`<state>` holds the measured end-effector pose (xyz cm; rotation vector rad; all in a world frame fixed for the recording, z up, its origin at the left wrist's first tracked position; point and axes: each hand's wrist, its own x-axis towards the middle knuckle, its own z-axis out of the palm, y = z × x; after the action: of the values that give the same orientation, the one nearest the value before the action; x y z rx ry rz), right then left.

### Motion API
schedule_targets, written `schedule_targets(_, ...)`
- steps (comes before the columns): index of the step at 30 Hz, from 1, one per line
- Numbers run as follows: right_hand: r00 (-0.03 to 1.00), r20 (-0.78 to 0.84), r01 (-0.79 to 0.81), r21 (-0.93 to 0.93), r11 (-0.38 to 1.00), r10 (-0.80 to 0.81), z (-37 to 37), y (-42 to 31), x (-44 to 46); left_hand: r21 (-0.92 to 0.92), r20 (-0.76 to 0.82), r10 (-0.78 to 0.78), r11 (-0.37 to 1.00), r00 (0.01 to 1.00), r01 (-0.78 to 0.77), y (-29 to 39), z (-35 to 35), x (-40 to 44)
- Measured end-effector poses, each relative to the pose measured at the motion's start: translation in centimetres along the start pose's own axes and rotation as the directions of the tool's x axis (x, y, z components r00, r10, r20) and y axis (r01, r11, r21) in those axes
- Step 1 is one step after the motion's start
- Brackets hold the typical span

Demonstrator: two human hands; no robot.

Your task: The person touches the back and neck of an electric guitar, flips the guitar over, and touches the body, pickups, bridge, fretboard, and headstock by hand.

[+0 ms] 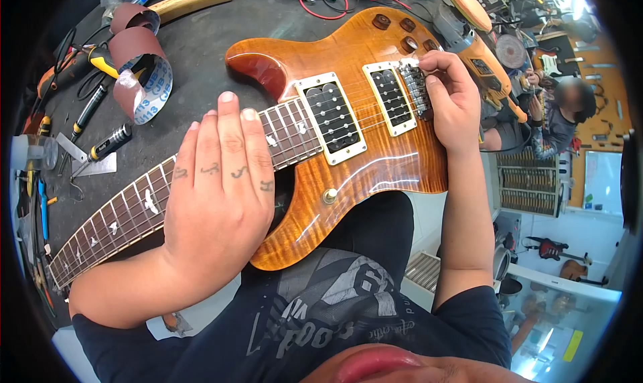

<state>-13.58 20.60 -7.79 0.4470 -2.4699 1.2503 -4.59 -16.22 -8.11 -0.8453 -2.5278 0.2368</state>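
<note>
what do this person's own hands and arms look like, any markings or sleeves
Both forearms are bare below the short, dark sleeves of a T-shirt with a grey print. The left hand has dark tattooed characters across its four fingers; the right hand shows no clear markings. No gloves, rings or watch are visible.

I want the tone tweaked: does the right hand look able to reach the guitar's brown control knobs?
Probably yes: the right hand is at the bridge, close to the control knobs, and nothing visible lies between.
</note>
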Motion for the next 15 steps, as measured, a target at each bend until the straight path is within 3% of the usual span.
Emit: schedule_targets(15, 1.0, 0.016, 0.015, -0.095, 0.995, -0.013, 0.07, -0.31, 0.13, -0.004, 0.01, 0.008, 1.0, 1.0, -0.008, 0.01, -0.12, -0.05)
